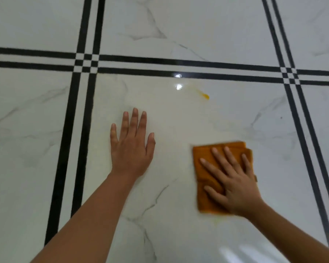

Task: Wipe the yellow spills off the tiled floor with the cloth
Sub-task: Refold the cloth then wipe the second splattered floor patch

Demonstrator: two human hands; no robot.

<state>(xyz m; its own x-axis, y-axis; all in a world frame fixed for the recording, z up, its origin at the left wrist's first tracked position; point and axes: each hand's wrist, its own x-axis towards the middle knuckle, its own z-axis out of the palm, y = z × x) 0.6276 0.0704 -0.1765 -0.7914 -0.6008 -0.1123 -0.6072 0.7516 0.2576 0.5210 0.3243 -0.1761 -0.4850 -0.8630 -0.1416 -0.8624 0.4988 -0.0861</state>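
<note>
Cloth (207, 205), orange and folded, is lying on the white marbled floor (46, 120) under the right hand (233, 186), which is pressing it flat with straight, spread fingers. Left hand (130, 150) is resting open, palm down, on bare tile well to the cloth's left. Yellow spill (204, 95) is streaking the same tile farther off, near the black stripes (197, 74).

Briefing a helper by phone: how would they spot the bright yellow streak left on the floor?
Find the white marble tile framed by double black lines, the one bearing the orange cloth. Near its far edge, just right of a light glare, sits a small streak. Unlike the pale smears nearby, it is vivid orange-yellow.
</note>
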